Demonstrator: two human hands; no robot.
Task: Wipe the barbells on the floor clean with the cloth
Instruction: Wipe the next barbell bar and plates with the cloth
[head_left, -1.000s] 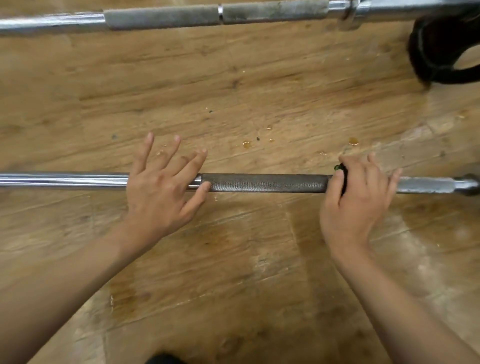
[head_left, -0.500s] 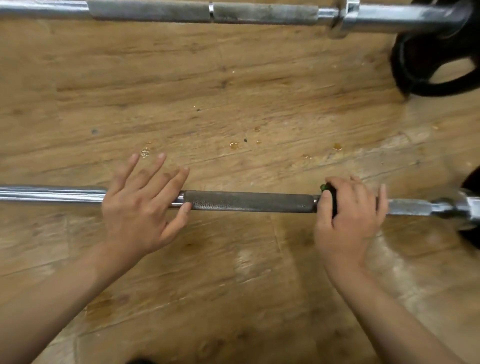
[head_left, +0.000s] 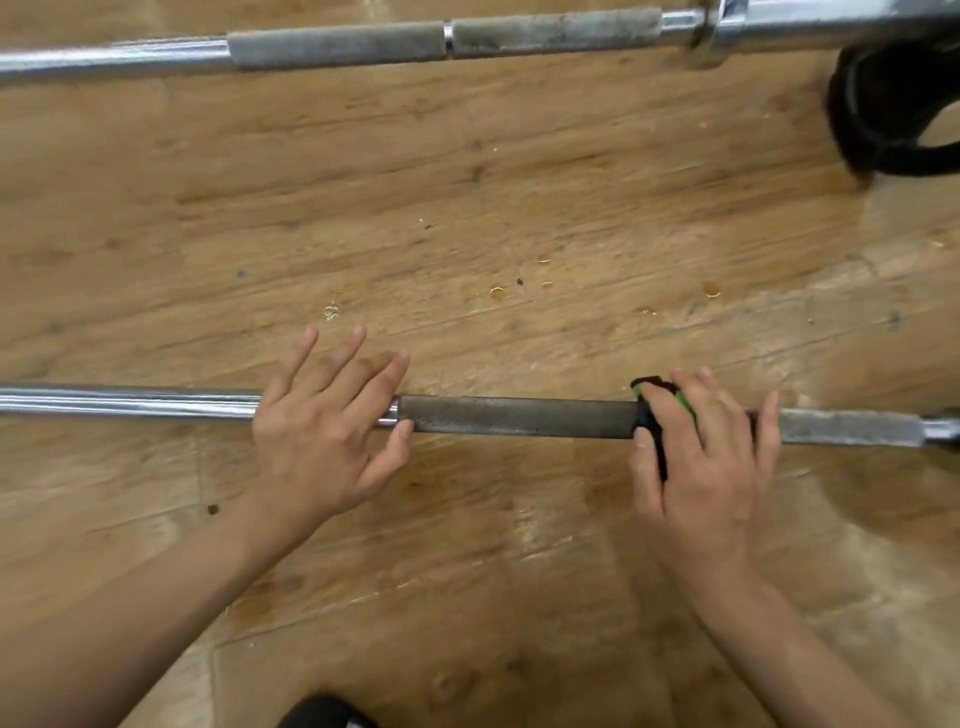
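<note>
Steadying the near barbell across the middle of the frame with the left hand, resting flat and released, with fingers splayed over the spot where smooth steel meets the dark knurled grip. Pressing the cloth, a dark wad with a flash of green, onto the bar at centre right with the right hand: laying straight fingers over it rather than clenching, tucking the thumb along the near side, hiding most of the cloth under the palm.

Judging progress now: reading the dark knurled stretch between the two hands as likely wiped, and the paler, dusty-looking section right of the cloth as waiting its turn. Looking at the far barbell along the top edge, lying grey and dull on the floor, well apart from both hands, probably not yet wiped. Guessing at under half done, with drops sitting between the bars and a black weight plate lurking at upper right.
</note>
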